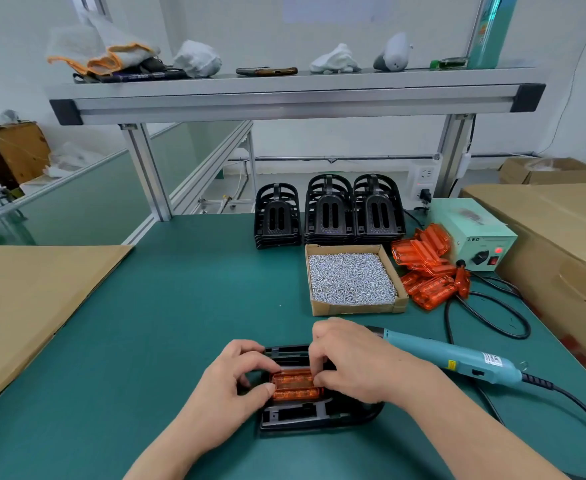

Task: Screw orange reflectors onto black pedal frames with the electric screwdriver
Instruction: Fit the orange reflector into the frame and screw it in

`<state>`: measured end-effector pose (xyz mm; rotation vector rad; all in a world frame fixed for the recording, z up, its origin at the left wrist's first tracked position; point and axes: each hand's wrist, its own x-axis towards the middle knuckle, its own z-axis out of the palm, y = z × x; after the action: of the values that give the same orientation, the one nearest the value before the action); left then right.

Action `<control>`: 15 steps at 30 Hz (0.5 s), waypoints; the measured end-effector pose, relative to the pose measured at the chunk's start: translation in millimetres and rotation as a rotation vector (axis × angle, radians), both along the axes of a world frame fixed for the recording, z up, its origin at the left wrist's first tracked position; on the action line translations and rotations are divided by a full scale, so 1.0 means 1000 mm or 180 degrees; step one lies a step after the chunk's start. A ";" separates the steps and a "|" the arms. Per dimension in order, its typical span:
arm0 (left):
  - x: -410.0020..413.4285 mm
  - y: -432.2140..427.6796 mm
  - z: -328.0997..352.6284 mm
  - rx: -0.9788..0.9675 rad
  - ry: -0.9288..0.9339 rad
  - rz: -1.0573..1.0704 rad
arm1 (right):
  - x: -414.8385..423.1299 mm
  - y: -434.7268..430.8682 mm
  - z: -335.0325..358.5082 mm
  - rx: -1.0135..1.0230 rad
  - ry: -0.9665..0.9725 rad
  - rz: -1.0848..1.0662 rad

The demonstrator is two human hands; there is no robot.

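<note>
A black pedal frame (305,415) lies flat on the green mat near me. An orange reflector (295,386) sits in its middle. My left hand (239,379) grips the frame's left side, with its thumb on the reflector's left end. My right hand (350,362) pinches the reflector's right end from above. The teal electric screwdriver (457,358) lies on the mat just right of my right hand, with neither hand on it.
Stacks of black pedal frames (329,211) stand at the back. A cardboard tray of screws (352,277) sits before them, loose orange reflectors (426,268) and a power box (475,233) to its right. Cardboard sheets flank both sides; black cables loop at right.
</note>
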<state>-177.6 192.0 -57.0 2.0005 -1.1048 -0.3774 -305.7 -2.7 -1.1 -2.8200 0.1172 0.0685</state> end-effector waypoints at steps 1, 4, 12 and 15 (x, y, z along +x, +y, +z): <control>-0.002 0.000 -0.001 -0.0004 -0.0039 -0.0015 | -0.001 0.001 -0.002 0.0004 -0.0025 -0.0027; -0.009 0.001 -0.004 0.0024 -0.0223 -0.0159 | -0.003 0.003 -0.006 0.0028 -0.0108 -0.0104; -0.016 -0.002 -0.008 -0.0117 -0.0564 -0.0120 | -0.028 0.013 -0.018 0.0972 -0.1208 -0.1067; -0.017 -0.003 -0.009 -0.0160 -0.0567 -0.0101 | -0.049 0.013 -0.026 0.1967 -0.1812 -0.2170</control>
<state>-194.6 189.5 -66.4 2.0039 -1.2445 -0.1882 -354.3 10.7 -26.6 -1.9629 0.7562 -0.7088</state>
